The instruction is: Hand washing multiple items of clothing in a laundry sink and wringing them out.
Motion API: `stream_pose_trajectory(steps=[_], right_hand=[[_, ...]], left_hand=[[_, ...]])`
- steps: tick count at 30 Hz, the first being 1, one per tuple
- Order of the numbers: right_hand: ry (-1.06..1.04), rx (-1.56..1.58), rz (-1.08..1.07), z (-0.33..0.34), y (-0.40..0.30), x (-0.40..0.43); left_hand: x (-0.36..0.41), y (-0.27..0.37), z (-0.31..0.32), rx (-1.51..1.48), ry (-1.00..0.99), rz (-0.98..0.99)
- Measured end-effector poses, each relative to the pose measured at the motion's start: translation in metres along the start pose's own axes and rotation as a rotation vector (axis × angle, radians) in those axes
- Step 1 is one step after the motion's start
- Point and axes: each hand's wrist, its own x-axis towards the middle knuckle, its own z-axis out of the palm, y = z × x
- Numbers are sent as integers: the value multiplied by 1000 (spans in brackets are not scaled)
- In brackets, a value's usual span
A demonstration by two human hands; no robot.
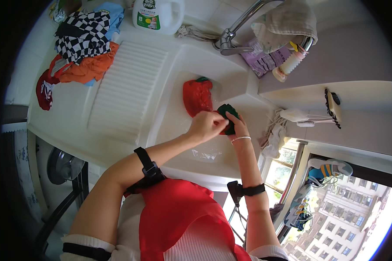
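A wet red and dark-green cloth garment [196, 98] lies partly in shallow water in the white sink basin [173, 130]. My right hand [239, 125] grips a bunched dark-green section [228, 112] above the water, thumb on top. My left hand [207, 126] is closed beside it, fingertips pressed against the same bunched cloth, where a little red shows underneath. The left hand hides whether this bunch joins the red cloth in the basin.
On the left, a ribbed washboard slope [127, 88] adjoins piled clothes [85, 42]. A white detergent bottle [158, 16] and a chrome faucet [228, 39] stand behind the basin. Toward the right are a purple packet [264, 57], a brush [305, 124] and hanging shoes [330, 168].
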Motion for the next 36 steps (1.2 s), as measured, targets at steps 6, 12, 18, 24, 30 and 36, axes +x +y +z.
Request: stream_pose_trajectory(steps=[6, 12, 18, 24, 30, 36], right_hand=[[-367, 255, -76, 43, -69, -54], [-524, 386, -135, 68, -122, -90], [-303, 224, -210, 33, -117, -54], [220, -101, -294, -77, 6, 49], [787, -538, -241, -99, 63, 94], [197, 318, 737, 13, 66, 64]], left_hand=[[50, -72, -30, -243, 328, -315], [73, -68, -17, -550, 146, -831], [75, -105, -43, -680, 53, -618], [79, -146, -47, 220, 428, -607], [84, -128, -6, 802, 444, -529], [71, -156, 4, 687, 346, -452]])
